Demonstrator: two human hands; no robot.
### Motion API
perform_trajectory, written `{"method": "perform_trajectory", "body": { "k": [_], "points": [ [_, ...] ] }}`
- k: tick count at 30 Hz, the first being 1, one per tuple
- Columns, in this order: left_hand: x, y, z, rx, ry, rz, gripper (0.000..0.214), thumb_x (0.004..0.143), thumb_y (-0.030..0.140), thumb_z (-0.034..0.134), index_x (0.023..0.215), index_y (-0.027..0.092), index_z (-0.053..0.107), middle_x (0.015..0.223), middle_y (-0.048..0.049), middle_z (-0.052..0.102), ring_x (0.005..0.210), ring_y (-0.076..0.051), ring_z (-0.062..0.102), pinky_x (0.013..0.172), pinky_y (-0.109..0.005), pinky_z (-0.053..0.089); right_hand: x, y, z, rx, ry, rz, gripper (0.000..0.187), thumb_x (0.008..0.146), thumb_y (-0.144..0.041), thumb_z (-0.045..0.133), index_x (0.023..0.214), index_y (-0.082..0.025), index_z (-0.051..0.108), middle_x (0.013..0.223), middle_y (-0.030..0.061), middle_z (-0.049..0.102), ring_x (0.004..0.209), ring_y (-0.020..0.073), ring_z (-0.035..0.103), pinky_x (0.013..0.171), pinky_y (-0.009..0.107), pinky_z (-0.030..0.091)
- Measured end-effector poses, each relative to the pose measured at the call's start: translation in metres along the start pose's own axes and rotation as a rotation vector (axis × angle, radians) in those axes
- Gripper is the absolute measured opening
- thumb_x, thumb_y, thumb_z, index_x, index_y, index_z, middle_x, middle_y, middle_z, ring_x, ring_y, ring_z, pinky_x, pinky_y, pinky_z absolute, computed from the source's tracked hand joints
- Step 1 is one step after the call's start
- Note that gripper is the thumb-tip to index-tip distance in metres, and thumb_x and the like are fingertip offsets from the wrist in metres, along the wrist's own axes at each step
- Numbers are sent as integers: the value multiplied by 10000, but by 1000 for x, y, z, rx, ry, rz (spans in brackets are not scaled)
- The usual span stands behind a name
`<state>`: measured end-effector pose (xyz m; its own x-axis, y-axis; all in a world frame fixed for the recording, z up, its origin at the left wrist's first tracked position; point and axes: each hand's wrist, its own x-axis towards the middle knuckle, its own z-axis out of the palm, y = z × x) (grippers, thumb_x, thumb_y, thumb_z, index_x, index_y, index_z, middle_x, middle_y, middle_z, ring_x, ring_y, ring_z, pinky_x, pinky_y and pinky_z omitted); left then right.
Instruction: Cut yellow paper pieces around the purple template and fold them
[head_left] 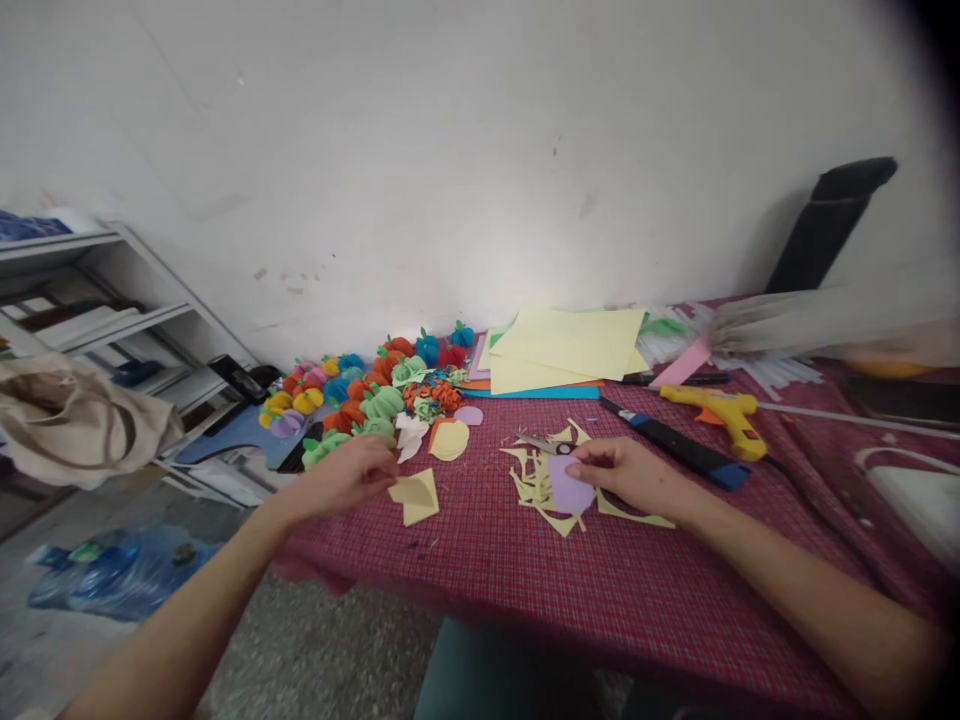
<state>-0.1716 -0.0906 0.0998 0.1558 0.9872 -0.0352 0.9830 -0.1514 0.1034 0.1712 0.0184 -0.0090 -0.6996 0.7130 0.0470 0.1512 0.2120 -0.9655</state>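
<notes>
My right hand (630,472) pinches the edge of a light purple paper piece (570,488) over a heap of pale yellow paper offcuts (531,480). Scissors (546,444) with dark handles lie just behind the purple piece, partly over the scraps. On the left, my left hand (354,474) has its fingers closed at the corner of small pale yellow paper squares (420,500); its fingertips are partly hidden. Between the hands lie rounded yellow paper cutouts (450,440) with orange ones under them, a purple cutout (469,415) and a white paper piece (410,436).
Rows of colourful paper pumpkins (384,402) stand at back left, beside curled orange and green strips (435,397). Yellow sheets (562,345) lie against the wall. To the right are a blue-black utility knife (686,447) and a yellow glue gun (716,408) with a cord.
</notes>
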Motion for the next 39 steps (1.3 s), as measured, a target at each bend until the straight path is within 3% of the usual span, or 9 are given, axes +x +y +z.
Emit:
{"method": "perform_trajectory", "body": {
  "k": [4, 7, 10, 16, 21, 27, 30, 33, 39],
  "points": [
    [13, 19, 21, -654, 172, -275, 264, 678, 455, 573, 680, 192, 564, 641, 6, 581, 595, -119, 519, 559, -223, 395, -1, -1, 0, 128, 1, 17, 251, 743, -405, 579, 708, -159, 615, 649, -9, 612, 603, 115, 545, 597, 239, 429],
    [37, 49, 59, -1042, 297, -317, 322, 573, 446, 661, 672, 178, 512, 618, 24, 558, 550, -94, 494, 538, -218, 386, -3, -4, 1, 186, 27, 23, 243, 736, -384, 600, 744, -143, 630, 664, 0, 624, 606, 113, 557, 619, 245, 440],
    [62, 81, 87, -1188, 352, -310, 334, 533, 425, 692, 646, 173, 505, 578, 42, 536, 542, -82, 488, 544, -212, 386, -4, -9, 0, 144, 51, -40, 224, 730, -358, 618, 763, -138, 647, 711, 13, 636, 655, 123, 572, 663, 262, 453],
    [90, 115, 95, -1138, 234, -117, 165, 640, 327, 633, 667, 174, 579, 610, 23, 593, 562, -97, 523, 557, -216, 415, -6, -18, -10, -57, 183, -245, 160, 756, -308, 607, 765, -166, 680, 1013, 57, 602, 940, 160, 561, 840, 293, 426],
    [106, 129, 87, -907, 224, -19, 172, 697, 319, 594, 752, 181, 681, 708, -20, 652, 640, -132, 557, 598, -232, 428, -6, -15, -19, -74, 236, -152, 185, 740, -328, 615, 768, -158, 682, 781, 28, 645, 721, 145, 587, 689, 273, 464],
    [118, 149, 89, -1543, 380, -152, 396, 669, 325, 653, 1036, 188, 593, 878, -35, 654, 724, -124, 584, 648, -234, 444, 0, -12, -18, 337, 452, -53, 205, 689, -345, 659, 768, -158, 682, 707, 11, 664, 630, 132, 586, 646, 278, 464],
    [117, 156, 98, -1698, 282, -201, 350, 683, 353, 646, 966, 150, 610, 821, -54, 662, 681, -127, 589, 632, -241, 442, 3, -12, -12, 493, 564, -53, 196, 663, -346, 682, 762, -177, 689, 723, 0, 674, 641, 131, 596, 678, 287, 466],
    [116, 159, 105, -1726, 205, -179, 274, 698, 380, 627, 782, 119, 633, 684, -42, 643, 584, -118, 559, 579, -240, 429, 3, -11, -4, 503, 521, -39, 191, 659, -340, 687, 753, -174, 695, 728, 3, 677, 649, 128, 594, 686, 283, 462],
    [116, 145, 105, -1532, 275, -251, 326, 653, 435, 644, 563, 139, 541, 481, 39, 519, 439, -84, 441, 455, -214, 361, 1, -7, -2, 304, 302, -27, 179, 692, -327, 665, 744, -158, 689, 724, 7, 645, 648, 117, 568, 648, 263, 451]
  ]
}}
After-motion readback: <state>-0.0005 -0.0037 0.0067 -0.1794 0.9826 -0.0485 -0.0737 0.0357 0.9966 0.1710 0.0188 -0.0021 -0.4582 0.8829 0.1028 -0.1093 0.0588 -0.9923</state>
